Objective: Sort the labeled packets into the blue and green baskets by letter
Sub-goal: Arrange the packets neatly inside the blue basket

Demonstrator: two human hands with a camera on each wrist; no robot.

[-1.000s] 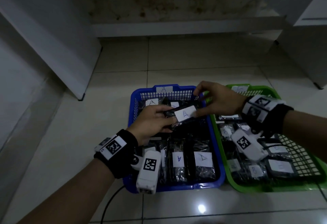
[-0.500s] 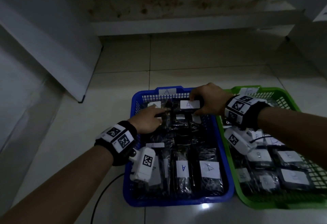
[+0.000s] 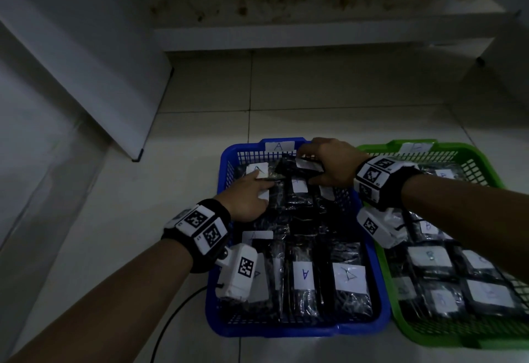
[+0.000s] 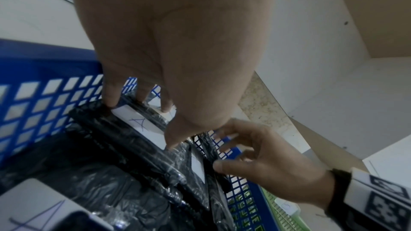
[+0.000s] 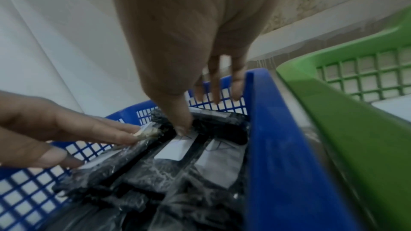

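Note:
A blue basket tagged A holds several black packets with white A labels. To its right stands a green basket with several labeled packets. My right hand pinches one black A packet at the blue basket's far wall. In the right wrist view its thumb lies on the near side of that packet and its fingers reach over the far side. My left hand holds its fingers straight and presses on a neighbouring A packet at the back left.
Both baskets sit side by side on a pale tiled floor. A white panel leans at the left and a low step runs along the back. A black cable lies left of the blue basket.
My right hand carried the A packet from mid-basket to the blue basket's far end and lowered it. My left hand let go of it and now presses a packet beside it.

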